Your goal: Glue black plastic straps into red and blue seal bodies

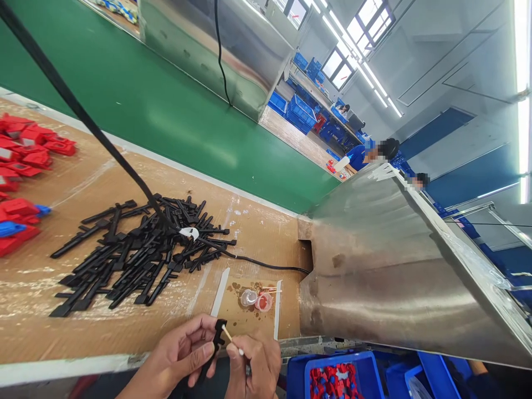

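Observation:
Near the table's front edge, my left hand (187, 352) is closed around a black plastic part (219, 332), holding its wider end up. Pinched in my right hand (255, 360) is a cotton swab (228, 333), its far tip touching or very close to that wider end. Just beyond my hands stand two small clear cups, one with pale contents (249, 298) and one with red liquid (263, 302). Several sticks (272, 291) lie by the cups. To the left is a large pile of long black plastic parts (137, 249).
Red plastic parts (25, 149) lie at the far left, with blue pieces (12, 228) among them. A black cable (266, 265) crosses the pile. Metal panel (374, 266) bounds the right; blue bin (369, 371) below holds red pieces. Co-workers (366, 155) sit beyond.

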`<state>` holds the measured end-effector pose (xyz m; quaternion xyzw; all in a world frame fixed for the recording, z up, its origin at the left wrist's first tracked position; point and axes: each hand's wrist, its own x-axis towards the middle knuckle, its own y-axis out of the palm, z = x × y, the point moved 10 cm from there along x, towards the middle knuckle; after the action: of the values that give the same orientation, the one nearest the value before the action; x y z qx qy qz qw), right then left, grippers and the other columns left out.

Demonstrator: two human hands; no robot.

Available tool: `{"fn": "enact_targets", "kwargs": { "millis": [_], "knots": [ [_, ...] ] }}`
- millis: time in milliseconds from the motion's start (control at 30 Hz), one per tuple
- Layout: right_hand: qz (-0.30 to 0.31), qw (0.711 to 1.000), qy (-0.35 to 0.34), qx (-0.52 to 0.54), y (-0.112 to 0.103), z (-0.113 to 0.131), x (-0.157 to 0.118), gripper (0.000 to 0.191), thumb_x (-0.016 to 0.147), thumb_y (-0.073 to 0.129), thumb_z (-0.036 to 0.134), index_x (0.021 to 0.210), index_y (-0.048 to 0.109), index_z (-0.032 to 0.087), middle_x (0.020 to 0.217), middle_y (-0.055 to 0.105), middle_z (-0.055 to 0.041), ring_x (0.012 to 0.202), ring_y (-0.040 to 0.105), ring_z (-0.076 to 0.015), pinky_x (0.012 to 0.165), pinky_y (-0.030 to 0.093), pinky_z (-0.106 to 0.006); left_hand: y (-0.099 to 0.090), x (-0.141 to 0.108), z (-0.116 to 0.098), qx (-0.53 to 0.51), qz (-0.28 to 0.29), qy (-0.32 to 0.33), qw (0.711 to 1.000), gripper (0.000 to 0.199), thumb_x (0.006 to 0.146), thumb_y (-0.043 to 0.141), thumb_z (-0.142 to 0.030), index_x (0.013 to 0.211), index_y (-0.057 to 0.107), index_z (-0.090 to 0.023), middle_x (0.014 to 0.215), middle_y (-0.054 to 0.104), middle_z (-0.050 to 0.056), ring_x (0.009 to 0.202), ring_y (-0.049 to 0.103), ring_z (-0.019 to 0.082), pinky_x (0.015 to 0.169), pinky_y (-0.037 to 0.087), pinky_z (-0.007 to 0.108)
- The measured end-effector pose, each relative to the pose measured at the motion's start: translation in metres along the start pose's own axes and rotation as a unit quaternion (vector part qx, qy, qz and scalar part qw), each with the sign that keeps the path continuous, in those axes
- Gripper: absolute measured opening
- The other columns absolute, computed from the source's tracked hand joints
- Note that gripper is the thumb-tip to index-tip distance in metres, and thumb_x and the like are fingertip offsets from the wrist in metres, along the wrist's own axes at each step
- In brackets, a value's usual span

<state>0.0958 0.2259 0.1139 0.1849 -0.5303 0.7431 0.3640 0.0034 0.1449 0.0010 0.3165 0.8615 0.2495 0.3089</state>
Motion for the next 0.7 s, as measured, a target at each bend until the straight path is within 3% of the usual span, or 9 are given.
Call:
{"fn": "enact_targets", "kwargs": {
  "millis": [67,133,300,433,567,700],
  "knots": [
    [0.005,0.999,-0.042,0.021,-0.001,0.005,0.001,0.020,0.111,0.054,0.029,0.100,0.071,0.029,0.078,0.075,-0.0009,0.064,0.070,-0.0185,0.063,0.055,-0.031,0.001,0.002,0.003,-0.014,0.023,-0.025,0.999,0.063,0.059,0.100,-0.072,0.078,0.076,-0.017,0.067,0.067,0.002,0.051,0.051,0.011,0.042,0.030,0.019],
    [0.012,0.999,-0.042,0.029,-0.002,0.005,0.004,0.020,0.110,0.054,0.028,0.100,0.071,0.029,0.080,0.076,-0.0016,0.066,0.071,-0.0192,0.064,0.056,-0.031,0.001,0.003,0.004,-0.016,0.038,-0.031,0.999,0.062,0.060,0.100,-0.071,0.078,0.075,-0.017,0.068,0.067,0.002,0.051,0.050,0.010,0.043,0.030,0.019],
    [0.008,0.999,0.048,0.002,-0.004,-0.007,0.009,0.021,0.111,0.056,0.032,0.094,0.068,0.028,0.073,0.072,-0.0002,0.065,0.067,-0.0189,0.063,0.053,-0.030,-0.003,0.000,0.008,0.020,0.034,0.003,0.999,0.061,0.067,0.094,-0.075,0.084,0.075,-0.019,0.070,0.066,0.001,0.054,0.057,0.014,0.043,0.037,0.021],
    [0.029,0.995,0.094,0.004,0.002,-0.016,0.011,0.033,0.112,0.055,0.040,0.083,0.062,0.027,0.066,0.065,0.0029,0.060,0.063,-0.0164,0.058,0.049,-0.027,-0.001,-0.002,0.014,0.015,0.049,-0.022,0.998,0.062,0.064,0.096,-0.075,0.081,0.074,-0.019,0.066,0.065,0.000,0.051,0.054,0.012,0.042,0.032,0.019],
    [0.039,0.998,0.043,0.036,0.002,-0.005,0.014,0.027,0.113,0.054,0.040,0.094,0.069,0.028,0.075,0.073,0.0006,0.069,0.068,-0.0180,0.067,0.053,-0.029,0.000,-0.004,0.017,-0.042,0.069,-0.090,0.993,0.063,0.056,0.103,-0.069,0.080,0.078,-0.017,0.065,0.064,0.001,0.050,0.045,0.008,0.042,0.022,0.016],
    [0.008,0.998,0.033,0.043,-0.010,-0.004,0.012,0.021,0.111,0.058,0.036,0.097,0.071,0.028,0.077,0.075,0.0004,0.070,0.069,-0.0178,0.066,0.054,-0.029,-0.003,-0.006,0.023,-0.084,0.077,-0.117,0.987,0.058,0.056,0.106,-0.062,0.083,0.082,-0.017,0.068,0.061,0.002,0.052,0.039,0.006,0.043,0.022,0.014]
  ]
}}
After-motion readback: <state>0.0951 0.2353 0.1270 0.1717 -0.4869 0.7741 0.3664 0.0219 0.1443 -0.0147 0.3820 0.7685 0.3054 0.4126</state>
